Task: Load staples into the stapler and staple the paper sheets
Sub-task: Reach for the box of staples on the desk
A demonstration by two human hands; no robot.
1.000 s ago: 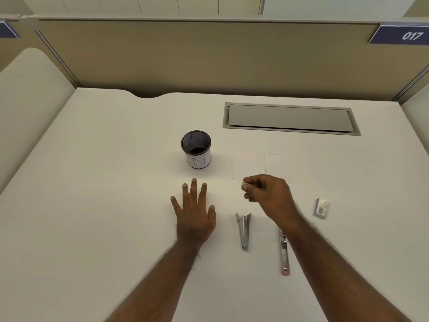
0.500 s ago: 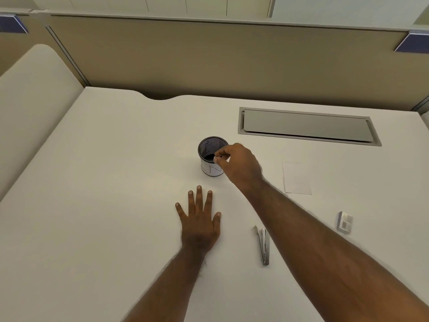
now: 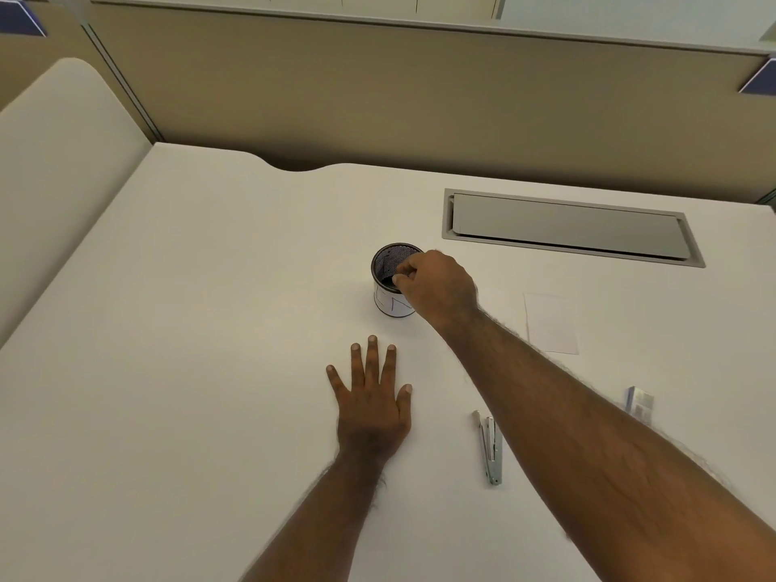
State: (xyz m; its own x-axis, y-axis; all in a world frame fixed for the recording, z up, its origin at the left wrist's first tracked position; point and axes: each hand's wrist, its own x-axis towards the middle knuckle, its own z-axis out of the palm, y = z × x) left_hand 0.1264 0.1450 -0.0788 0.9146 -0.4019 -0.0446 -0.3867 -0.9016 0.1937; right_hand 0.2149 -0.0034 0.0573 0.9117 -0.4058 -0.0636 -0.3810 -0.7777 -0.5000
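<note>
My left hand [image 3: 371,403] lies flat on the white desk [image 3: 189,371], fingers straight and spread. My right hand [image 3: 436,287] reaches over the mouth of a black mesh cup [image 3: 386,304] that has a white label. Its thumb and fingertips are pinched together at the rim, and nothing shows between them. A metal stapler part [image 3: 489,449] lies on the desk beside my right forearm. A small white paper sheet [image 3: 550,323] lies flat to the right of the cup. A small staple box [image 3: 639,405] stands further right, partly behind my forearm.
A grey cable hatch [image 3: 567,226] is set into the desk behind the paper. A beige partition [image 3: 378,98] runs along the far edge, with a cut-out notch in the desk edge at the back left.
My right hand carried a small white piece from near the paper sheets left to the cup; the piece no longer shows. One paper sheet is gone from the desk. The left hand stayed flat.
</note>
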